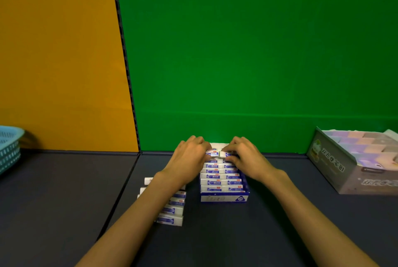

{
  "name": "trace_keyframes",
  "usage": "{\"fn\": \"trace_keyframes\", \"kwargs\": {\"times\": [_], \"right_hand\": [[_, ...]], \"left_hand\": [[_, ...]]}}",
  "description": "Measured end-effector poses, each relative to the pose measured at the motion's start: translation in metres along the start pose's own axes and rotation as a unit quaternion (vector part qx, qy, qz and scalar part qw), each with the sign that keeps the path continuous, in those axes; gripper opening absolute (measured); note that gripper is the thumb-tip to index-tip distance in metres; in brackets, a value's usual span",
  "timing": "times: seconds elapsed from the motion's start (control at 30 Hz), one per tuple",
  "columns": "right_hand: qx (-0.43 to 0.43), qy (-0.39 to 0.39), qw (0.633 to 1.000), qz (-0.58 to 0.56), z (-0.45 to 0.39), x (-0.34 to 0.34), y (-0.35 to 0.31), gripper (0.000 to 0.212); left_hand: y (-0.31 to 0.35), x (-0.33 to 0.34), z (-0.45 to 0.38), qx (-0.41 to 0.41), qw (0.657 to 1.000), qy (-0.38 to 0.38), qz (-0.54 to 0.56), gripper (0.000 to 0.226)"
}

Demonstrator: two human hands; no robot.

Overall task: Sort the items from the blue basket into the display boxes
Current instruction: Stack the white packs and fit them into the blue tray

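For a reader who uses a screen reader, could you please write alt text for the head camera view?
A person's left hand and right hand each press an eraser into the back row of a blue and white display box on a dark table. More loose erasers lie left of it, a blue basket sits far left, and a grey box far right.

The left forearm [150,208] hides part of the loose erasers [172,213].

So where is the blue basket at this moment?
In the head view the blue basket sits at the far left edge, beside the orange wall.
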State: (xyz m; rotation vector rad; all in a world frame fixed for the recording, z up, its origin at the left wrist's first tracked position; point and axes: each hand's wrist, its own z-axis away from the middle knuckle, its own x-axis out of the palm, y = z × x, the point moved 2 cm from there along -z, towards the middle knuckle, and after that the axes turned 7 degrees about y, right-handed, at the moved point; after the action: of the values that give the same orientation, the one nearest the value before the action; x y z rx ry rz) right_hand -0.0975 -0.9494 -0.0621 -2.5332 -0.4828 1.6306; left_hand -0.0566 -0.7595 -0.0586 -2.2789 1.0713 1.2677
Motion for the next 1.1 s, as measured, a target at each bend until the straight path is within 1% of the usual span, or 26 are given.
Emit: {"fn": "trace_keyframes", "kwargs": {"times": [0.2,0.43,0.53,0.73,1.0,1.1], "right_hand": [[-0.008,-0.013,1.000,0.007,0.003,0.004,0.003,0.025],[-0.007,-0.008,1.000,-0.008,0.004,0.006,0.008,0.032],[-0.016,-0.007,1.000,-0.004,0.003,0.007,0.008,0.031],[-0.020,-0.005,1.000,-0.010,0.002,0.006,0.008,0.029],[-0.009,-0.005,1.000,-0.018,0.003,0.005,0.007,0.028],[-0.008,-0.005,1.000,-0.012,0.003,0.003,0.006,0.029]], "left_hand": [[0.007,0.017,-0.005,-0.011,0.996,-0.049,-0.069,0.023],[0.012,0.027,-0.009,-0.017,0.992,-0.064,-0.104,0.020],[0.010,0.028,-0.011,-0.014,0.992,-0.067,-0.110,0.018],[0.008,0.029,-0.011,-0.015,0.993,-0.075,-0.088,0.011],[0.007,0.027,-0.009,0.001,0.995,-0.070,-0.066,0.017],[0.004,0.026,-0.007,-0.004,0.997,-0.064,-0.039,0.016]]}}
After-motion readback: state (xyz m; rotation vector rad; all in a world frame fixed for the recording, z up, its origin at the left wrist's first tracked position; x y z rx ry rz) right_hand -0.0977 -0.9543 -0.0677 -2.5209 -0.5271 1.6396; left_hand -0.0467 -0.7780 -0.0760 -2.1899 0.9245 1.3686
